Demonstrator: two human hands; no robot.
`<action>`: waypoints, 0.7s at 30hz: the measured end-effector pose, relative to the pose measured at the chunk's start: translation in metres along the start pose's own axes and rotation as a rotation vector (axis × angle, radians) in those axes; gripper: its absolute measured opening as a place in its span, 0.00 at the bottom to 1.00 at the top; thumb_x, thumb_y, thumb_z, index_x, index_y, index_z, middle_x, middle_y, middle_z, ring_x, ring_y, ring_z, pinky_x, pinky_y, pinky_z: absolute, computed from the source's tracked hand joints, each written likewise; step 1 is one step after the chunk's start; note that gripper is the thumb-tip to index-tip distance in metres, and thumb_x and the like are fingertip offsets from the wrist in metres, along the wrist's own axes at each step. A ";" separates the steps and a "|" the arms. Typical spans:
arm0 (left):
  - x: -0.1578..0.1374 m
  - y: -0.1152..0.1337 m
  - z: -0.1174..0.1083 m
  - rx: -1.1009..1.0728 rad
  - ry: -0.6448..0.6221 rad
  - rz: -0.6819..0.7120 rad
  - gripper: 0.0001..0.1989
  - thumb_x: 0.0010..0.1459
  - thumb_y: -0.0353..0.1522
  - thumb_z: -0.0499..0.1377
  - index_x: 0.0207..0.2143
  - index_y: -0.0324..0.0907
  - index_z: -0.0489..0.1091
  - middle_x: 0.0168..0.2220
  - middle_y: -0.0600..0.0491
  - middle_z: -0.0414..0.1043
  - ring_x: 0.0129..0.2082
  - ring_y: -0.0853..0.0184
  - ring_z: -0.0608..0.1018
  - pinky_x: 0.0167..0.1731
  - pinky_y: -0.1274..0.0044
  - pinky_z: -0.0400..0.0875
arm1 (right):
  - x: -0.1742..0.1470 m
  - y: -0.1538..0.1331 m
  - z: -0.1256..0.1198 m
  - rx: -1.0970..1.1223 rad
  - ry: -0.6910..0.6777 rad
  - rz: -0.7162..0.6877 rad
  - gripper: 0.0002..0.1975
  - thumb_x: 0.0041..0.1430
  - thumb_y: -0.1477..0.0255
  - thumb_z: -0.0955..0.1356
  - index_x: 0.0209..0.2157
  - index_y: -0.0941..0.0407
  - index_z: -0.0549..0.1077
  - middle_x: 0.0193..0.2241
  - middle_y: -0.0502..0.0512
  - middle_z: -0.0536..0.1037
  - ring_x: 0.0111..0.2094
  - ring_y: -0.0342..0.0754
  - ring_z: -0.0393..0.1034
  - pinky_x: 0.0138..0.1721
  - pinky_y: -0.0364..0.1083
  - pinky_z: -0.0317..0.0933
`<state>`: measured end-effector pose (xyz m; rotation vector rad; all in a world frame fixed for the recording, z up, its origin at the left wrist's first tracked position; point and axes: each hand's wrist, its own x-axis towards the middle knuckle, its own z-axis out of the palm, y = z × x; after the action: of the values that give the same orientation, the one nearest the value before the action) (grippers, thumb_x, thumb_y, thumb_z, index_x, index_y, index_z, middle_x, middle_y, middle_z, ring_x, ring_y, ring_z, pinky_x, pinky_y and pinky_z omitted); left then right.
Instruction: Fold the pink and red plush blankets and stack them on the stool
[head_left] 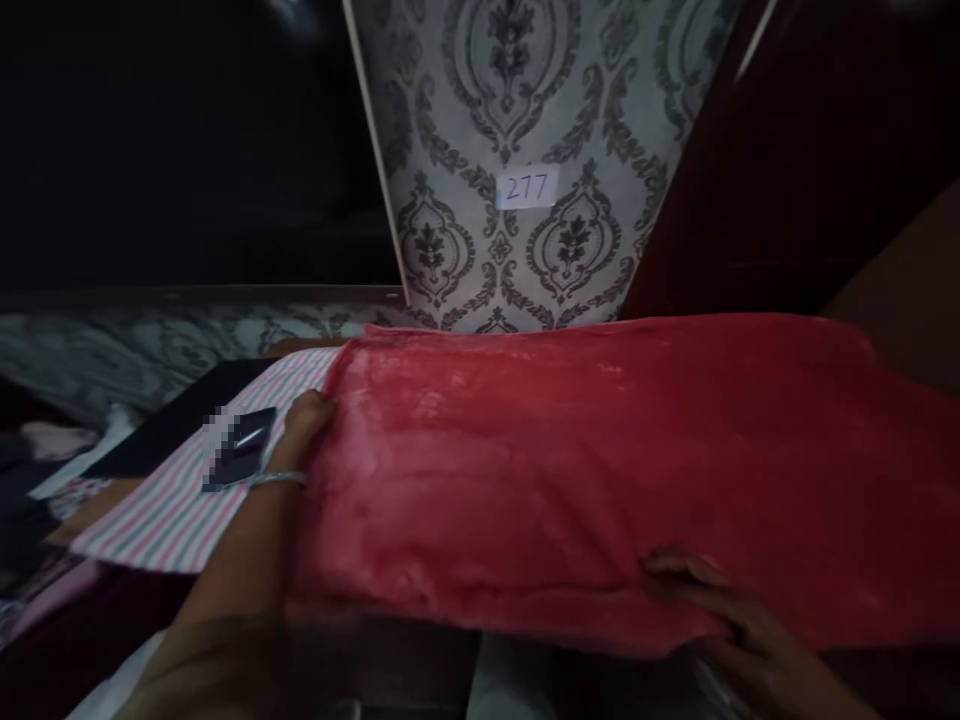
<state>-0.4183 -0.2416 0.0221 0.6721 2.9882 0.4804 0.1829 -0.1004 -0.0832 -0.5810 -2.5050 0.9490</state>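
A red plush blanket (480, 480) lies spread over the surface in front of me, with soft creases towards its front edge. At its left edge is my left hand (306, 418), closed on the fabric, its fingertips partly hidden; a light bracelet is around that wrist. My right hand (712, 600) pinches the front edge, fingers on top and the thumb lower down. Beside my left hand, a dark phone (251, 445) rests on a striped cloth (157, 520) in pink, grey and white. Part of the phone is pixelated.
A large dark screen (180, 150) stands at the back left. Behind the blanket is patterned wallpaper (510, 260) with a paper label (528, 187) reading 277. Dark red furniture (795, 150) rises at the right. Assorted clothes (52, 450) lie at the far left.
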 end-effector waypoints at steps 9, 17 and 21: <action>-0.094 -0.034 0.001 0.192 -0.037 -0.043 0.22 0.64 0.39 0.50 0.48 0.31 0.72 0.50 0.31 0.75 0.51 0.48 0.78 0.42 0.68 0.71 | 0.012 -0.006 -0.003 0.101 0.000 0.085 0.23 0.56 0.52 0.68 0.44 0.52 0.83 0.48 0.65 0.80 0.52 0.62 0.74 0.56 0.62 0.66; -0.101 -0.049 -0.019 0.259 0.029 -0.040 0.23 0.64 0.38 0.46 0.49 0.29 0.71 0.46 0.28 0.76 0.48 0.44 0.79 0.41 0.64 0.71 | 0.003 -0.038 -0.009 0.151 0.024 -0.002 0.21 0.62 0.54 0.66 0.49 0.51 0.81 0.52 0.64 0.79 0.57 0.61 0.71 0.58 0.62 0.64; -0.100 -0.063 -0.021 0.258 0.008 -0.008 0.23 0.62 0.39 0.47 0.39 0.31 0.76 0.43 0.30 0.77 0.45 0.45 0.79 0.39 0.65 0.72 | -0.008 -0.028 0.009 0.046 -0.019 -0.069 0.19 0.65 0.60 0.65 0.53 0.49 0.78 0.54 0.64 0.77 0.59 0.60 0.69 0.58 0.64 0.63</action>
<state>-0.3562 -0.3437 0.0200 0.6748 3.0884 0.0966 0.1784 -0.1287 -0.0720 -0.4705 -2.4958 0.9873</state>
